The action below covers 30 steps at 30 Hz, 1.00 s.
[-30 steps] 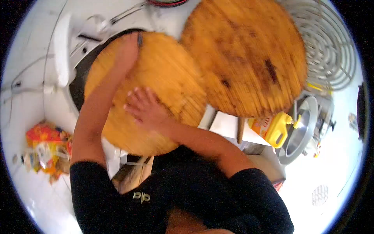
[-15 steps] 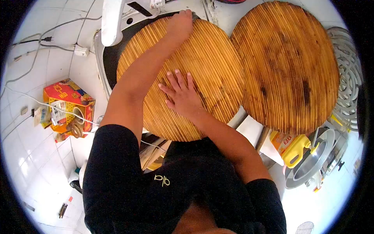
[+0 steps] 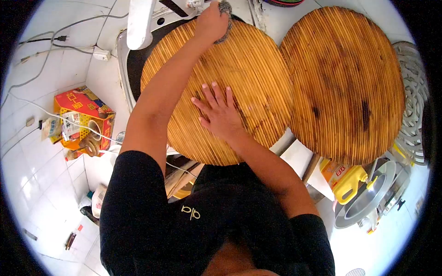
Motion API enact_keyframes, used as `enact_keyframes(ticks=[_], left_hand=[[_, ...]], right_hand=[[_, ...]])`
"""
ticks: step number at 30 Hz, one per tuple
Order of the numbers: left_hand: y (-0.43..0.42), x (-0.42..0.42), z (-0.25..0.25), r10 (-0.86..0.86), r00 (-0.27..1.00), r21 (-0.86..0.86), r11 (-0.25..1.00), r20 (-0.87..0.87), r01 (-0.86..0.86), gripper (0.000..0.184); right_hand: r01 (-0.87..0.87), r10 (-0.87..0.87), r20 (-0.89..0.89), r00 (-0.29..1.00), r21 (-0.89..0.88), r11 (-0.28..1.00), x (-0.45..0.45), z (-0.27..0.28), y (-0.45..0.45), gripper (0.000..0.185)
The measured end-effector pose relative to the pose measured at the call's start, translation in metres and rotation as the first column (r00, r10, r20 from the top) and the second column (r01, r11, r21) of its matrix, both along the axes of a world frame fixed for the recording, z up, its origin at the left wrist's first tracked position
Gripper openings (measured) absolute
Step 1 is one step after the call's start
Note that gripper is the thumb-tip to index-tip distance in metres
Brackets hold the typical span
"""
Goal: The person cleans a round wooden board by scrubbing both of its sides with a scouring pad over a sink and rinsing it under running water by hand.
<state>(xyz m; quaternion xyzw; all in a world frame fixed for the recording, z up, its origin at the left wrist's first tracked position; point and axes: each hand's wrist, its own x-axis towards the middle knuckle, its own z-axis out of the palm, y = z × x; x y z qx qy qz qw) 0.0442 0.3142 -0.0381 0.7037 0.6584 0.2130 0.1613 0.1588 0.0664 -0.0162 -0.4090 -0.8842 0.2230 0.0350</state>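
Observation:
A round slatted wooden board point(image 3: 264, 78) lies in front of me, over a dark-lined sink-like basin point(image 3: 136, 69). At its far edge my left hand point(image 3: 212, 24) is closed around a grey wire scourer point(image 3: 223, 33), part of which sticks out on the right side of the fingers. My right hand point(image 3: 221, 112) rests flat near the middle of the same board, fingers spread, holding nothing. A second round slatted board point(image 3: 343, 83), darker and with black marks, sits to the right against the first one.
A white faucet-like arm point(image 3: 140, 25) reaches over the basin's left rim. Cables and a red-and-yellow box point(image 3: 85, 106) with small items are at the left. On the right are a yellow detergent jug point(image 3: 350, 186), metal basins point(image 3: 368, 202) and a pale openwork rack point(image 3: 410, 101).
My left hand has moved slightly away from me along the board's far edge, and more of the scourer shows. My right hand stays flat on the board. The whole view has shifted a little.

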Motion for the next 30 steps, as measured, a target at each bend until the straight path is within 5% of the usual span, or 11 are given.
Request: enact_keyframes(ticks=[5, 8, 12, 15, 17, 19, 21, 24, 25, 29, 30], left_hand=[[-0.100, -0.027, 0.048, -0.042, 0.981, -0.095, 0.994, 0.190, 0.061, 0.040], [-0.130, -0.096, 0.032, 0.176, 0.924, -0.216, 0.971, 0.341, -0.106, 0.041], [-0.156, -0.183, 0.043, 0.427, 0.900, -0.035, 0.902, -0.084, -0.431, 0.045], [-0.163, -0.235, 0.010, 0.449, 0.875, -0.013, 0.888, -0.181, -0.459, 0.048], [-0.168, -0.253, -0.019, 0.381, 0.919, -0.124, 0.912, -0.098, -0.391, 0.054], [-0.168, -0.245, -0.027, 0.428, 0.896, -0.161, 0.882, -0.119, -0.442, 0.056], [-0.169, -0.249, -0.041, 0.420, 0.898, -0.182, 0.881, -0.128, -0.437, 0.061], [-0.170, -0.250, -0.051, 0.424, 0.882, -0.219, 0.858, -0.208, -0.464, 0.065], [-0.171, -0.247, -0.051, 0.408, 0.879, -0.255, 0.848, -0.249, -0.465, 0.066], [-0.179, -0.223, -0.049, 0.295, 0.893, -0.455, 0.780, -0.340, -0.431, 0.068], [-0.183, -0.222, -0.051, 0.254, 0.906, -0.515, 0.756, -0.339, -0.404, 0.067]], right_hand=[[0.011, -0.011, -0.007, 1.000, 0.026, 1.000, -0.002, -0.003, -0.002, 0.061], [-0.004, 0.003, 0.048, 0.999, 0.022, 1.000, -0.002, 0.006, -0.001, 0.062], [0.038, -0.031, -0.125, 0.992, 0.055, 0.998, 0.002, 0.003, -0.002, 0.065], [0.187, -0.170, -0.272, 0.947, 0.037, 0.982, 0.037, 0.048, -0.012, 0.062], [0.447, -0.503, -0.359, 0.786, -0.230, 0.864, 0.079, 0.057, -0.054, 0.060], [0.711, -0.829, -0.299, 0.473, -0.427, 0.559, 0.111, 0.062, -0.100, 0.059], [0.754, -0.948, -0.176, 0.264, -0.576, 0.317, 0.130, 0.065, -0.128, 0.060], [0.249, -0.974, 0.114, -0.197, -0.955, -0.162, 0.133, 0.055, -0.142, 0.062], [-0.097, -0.976, 0.154, -0.157, -0.985, -0.140, 0.132, 0.058, -0.136, 0.064], [0.272, -0.998, 0.006, -0.063, -0.962, -0.023, 0.114, 0.084, -0.118, 0.058], [0.343, -0.993, -0.120, -0.011, -0.933, 0.109, 0.117, 0.108, -0.106, 0.056]])
